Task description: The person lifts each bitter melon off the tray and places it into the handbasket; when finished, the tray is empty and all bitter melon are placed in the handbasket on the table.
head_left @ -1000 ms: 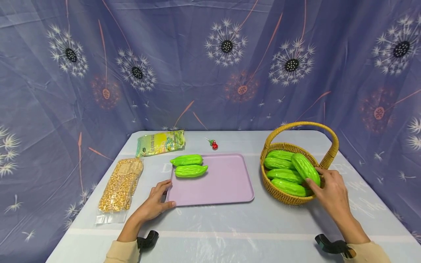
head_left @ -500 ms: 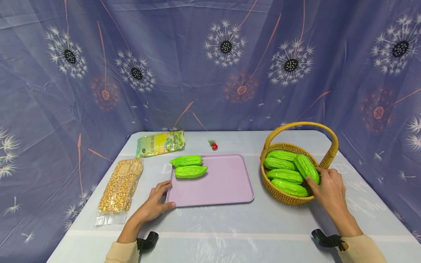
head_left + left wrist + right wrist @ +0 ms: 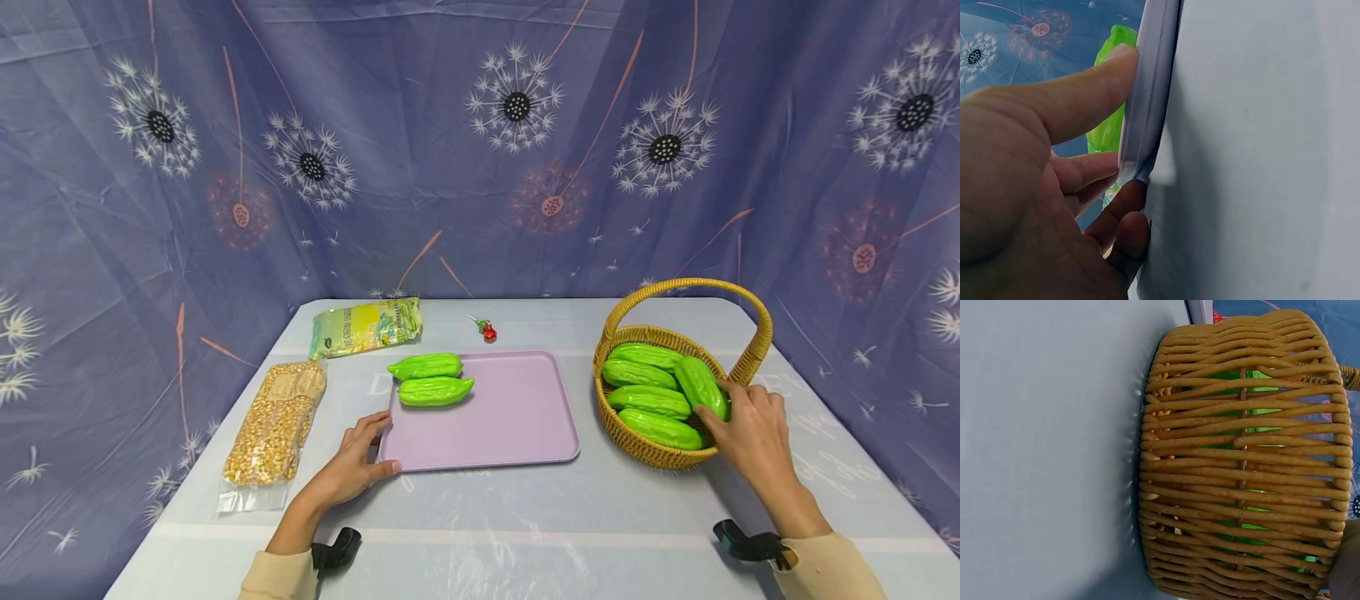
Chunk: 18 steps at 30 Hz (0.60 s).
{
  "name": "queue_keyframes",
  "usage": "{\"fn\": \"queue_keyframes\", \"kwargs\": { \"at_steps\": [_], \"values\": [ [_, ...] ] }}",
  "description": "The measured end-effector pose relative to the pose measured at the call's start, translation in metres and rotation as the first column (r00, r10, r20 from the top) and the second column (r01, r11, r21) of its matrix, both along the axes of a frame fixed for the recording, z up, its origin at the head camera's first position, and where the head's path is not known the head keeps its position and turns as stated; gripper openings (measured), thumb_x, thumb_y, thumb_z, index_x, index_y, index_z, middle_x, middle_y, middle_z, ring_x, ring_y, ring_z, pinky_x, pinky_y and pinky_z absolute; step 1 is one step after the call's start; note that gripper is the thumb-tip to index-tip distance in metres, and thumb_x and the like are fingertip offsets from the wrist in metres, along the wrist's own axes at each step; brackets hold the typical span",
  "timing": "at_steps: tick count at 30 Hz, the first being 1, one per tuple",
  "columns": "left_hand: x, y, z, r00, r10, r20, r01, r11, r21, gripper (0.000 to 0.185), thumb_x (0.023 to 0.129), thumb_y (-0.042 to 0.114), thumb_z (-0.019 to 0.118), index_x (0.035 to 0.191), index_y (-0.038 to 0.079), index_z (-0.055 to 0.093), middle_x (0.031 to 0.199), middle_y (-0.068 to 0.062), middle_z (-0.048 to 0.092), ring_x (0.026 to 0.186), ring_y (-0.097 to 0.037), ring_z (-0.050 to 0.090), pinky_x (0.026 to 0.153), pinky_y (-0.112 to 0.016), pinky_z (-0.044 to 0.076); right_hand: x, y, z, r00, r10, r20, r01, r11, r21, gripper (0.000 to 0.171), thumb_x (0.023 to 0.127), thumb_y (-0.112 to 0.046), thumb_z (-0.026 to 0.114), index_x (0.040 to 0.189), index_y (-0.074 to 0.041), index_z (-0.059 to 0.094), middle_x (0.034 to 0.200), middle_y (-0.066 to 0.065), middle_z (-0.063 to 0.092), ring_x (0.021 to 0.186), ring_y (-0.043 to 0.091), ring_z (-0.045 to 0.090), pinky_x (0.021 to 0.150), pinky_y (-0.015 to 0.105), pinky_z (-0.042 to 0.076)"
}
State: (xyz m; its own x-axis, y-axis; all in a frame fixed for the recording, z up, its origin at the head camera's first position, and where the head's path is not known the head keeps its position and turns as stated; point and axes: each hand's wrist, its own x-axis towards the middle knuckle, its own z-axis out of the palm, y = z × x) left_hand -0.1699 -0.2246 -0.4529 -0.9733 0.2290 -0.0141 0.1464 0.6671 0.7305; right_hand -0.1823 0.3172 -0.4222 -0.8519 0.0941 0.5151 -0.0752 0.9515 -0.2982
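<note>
Pale blue table (image 3: 525, 533): lilac tray (image 3: 517, 417) at center, wicker basket (image 3: 660, 454) at right, corn kernel bag (image 3: 273, 425) and yellow-green packet (image 3: 367, 327) at left, red candy (image 3: 489, 332) behind the tray.

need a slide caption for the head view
Left hand grips the purple tray; right hand holds a green gourd in the wicker basket.

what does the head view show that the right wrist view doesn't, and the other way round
Only the head view shows the purple tray with two green gourds on it, the left hand holding its near corner, the corn bag, the yellow packet, and the right hand gripping a gourd in the basket.

Only the right wrist view shows the basket's woven side wall close up, green showing through the gaps.

Both show the wicker basket and the pale table.
</note>
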Motion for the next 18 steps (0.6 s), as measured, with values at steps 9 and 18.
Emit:
{"fn": "queue_keyframes", "kwargs": {
  "at_steps": [9, 18],
  "values": [
    [0.0006, 0.0008, 0.0007, 1.0, 0.005, 0.016, -0.005, 1.0, 0.011, 0.074, 0.082, 0.027, 0.072, 0.142, 0.002, 0.036, 0.151, -0.009, 0.029, 0.13, -0.035, 0.032, 0.103, -0.053, 0.033, 0.0052, 0.0, -0.0002, 0.998, -0.047, 0.047, 0.046, 0.999, 0.029, 0.061, 0.078, -0.026, 0.076, 0.12, 0.012, 0.054, 0.1, 0.035, 0.052, 0.085, 0.044, 0.036, 0.074, 0.052, 0.023],
    [-0.0011, 0.0003, -0.0011, 1.0, 0.002, 0.027, -0.003, 1.0, 0.019, 0.075, 0.082, 0.026, 0.072, 0.143, 0.003, 0.035, 0.151, -0.009, 0.027, 0.132, -0.035, 0.031, 0.104, -0.055, 0.031, 0.0098, 0.0005, -0.0001, 0.999, -0.04, 0.028, 0.041, 0.999, -0.016, 0.053, 0.08, -0.025, 0.073, 0.12, 0.007, 0.057, 0.106, 0.034, 0.052, 0.088, 0.046, 0.037, 0.074, 0.054, 0.024]
  ]
}}
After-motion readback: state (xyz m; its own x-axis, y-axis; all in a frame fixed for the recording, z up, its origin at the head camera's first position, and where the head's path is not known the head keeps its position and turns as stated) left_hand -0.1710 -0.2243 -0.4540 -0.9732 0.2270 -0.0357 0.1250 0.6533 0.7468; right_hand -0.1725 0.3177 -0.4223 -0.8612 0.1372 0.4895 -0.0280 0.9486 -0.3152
